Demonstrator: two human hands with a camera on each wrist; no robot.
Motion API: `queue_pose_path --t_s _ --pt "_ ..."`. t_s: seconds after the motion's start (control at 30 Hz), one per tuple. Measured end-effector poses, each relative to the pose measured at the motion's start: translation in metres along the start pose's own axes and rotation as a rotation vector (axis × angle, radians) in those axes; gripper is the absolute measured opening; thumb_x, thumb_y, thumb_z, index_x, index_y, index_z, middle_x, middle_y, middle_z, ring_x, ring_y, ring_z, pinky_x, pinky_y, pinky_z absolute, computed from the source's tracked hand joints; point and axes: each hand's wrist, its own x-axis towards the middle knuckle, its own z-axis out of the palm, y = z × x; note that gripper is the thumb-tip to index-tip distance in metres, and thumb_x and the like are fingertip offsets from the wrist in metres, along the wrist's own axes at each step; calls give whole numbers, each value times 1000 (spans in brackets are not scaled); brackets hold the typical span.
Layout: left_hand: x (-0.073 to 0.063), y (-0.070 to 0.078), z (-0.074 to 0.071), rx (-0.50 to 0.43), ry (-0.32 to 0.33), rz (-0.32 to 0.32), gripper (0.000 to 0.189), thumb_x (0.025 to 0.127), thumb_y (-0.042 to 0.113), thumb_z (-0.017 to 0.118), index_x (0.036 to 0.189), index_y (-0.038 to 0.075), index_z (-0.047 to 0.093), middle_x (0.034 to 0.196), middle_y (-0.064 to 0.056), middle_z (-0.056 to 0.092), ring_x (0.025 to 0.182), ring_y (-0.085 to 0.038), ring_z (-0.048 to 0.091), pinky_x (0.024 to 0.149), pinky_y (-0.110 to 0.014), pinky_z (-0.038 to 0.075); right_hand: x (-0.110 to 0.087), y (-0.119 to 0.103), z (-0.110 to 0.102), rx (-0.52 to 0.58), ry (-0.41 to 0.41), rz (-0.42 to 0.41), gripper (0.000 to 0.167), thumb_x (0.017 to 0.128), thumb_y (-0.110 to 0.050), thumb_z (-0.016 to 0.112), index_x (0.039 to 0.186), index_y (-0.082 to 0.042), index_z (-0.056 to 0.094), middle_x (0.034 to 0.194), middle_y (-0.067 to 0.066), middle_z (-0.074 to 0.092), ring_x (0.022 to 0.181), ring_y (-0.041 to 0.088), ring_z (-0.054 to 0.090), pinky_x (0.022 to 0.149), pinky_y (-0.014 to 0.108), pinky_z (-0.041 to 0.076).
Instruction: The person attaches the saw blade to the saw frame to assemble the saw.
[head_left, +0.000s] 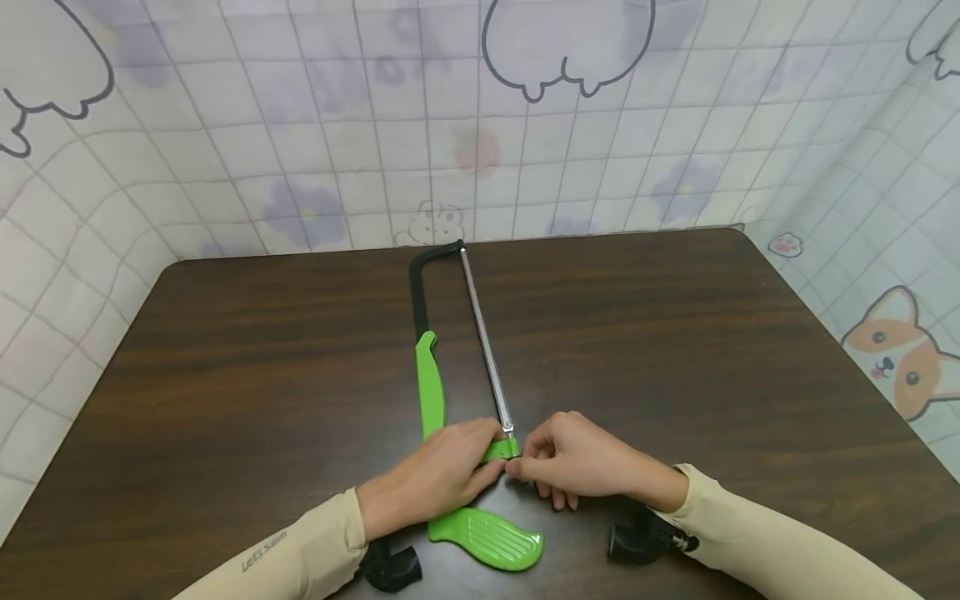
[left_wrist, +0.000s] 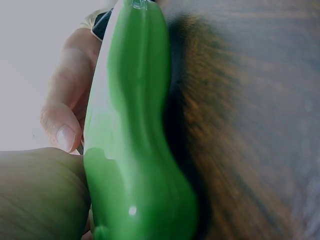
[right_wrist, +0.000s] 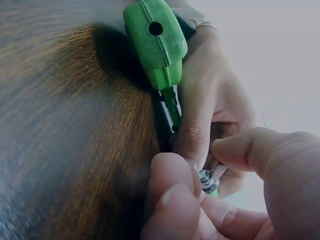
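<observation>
A hacksaw with a green handle (head_left: pixel 431 387), a black bow frame (head_left: pixel 417 292) and a narrow metal blade (head_left: pixel 485 342) lies on the table, its far end pointing away from me. My left hand (head_left: pixel 442 467) grips the saw near the blade's front end, its thumb and fingers around the green blade mount (head_left: pixel 504 450). Just right of the mount, my right hand (head_left: pixel 581 458) pinches a small shiny metal fitting (right_wrist: pixel 206 180) that looks like a wing nut. In the right wrist view its thumb and fingers partly hide this piece. The ridged grip end (head_left: pixel 487 537) sticks out below my left hand.
The saw rests on a dark wood-grain table (head_left: pixel 675 333) with rounded far corners. A white gridded cloth (head_left: pixel 375 150) with cartoon prints stands behind it and along both sides. Black wrist cameras (head_left: pixel 390 567) hang under both sleeves, close to the tabletop.
</observation>
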Motion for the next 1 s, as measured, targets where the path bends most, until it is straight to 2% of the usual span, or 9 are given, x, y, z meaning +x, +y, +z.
queue_pose_path --t_s 0.33,1.0 --pt "-2 -1 1 6 19 36 13 105 16 59 113 8 63 92 0 65 75 -2 50 66 -18 46 1 1 0 22 -13 2 32 99 -35 67 72 -19 74 59 -3 65 44 13 61 46 40 55" --pt "-2 0 -1 12 11 20 14 105 19 60 114 8 63 93 1 64 74 -2 50 66 -19 46 3 5 -1 145 -75 16 32 101 -29 63 77 -12 76 62 1 66 45 11 61 47 42 56"
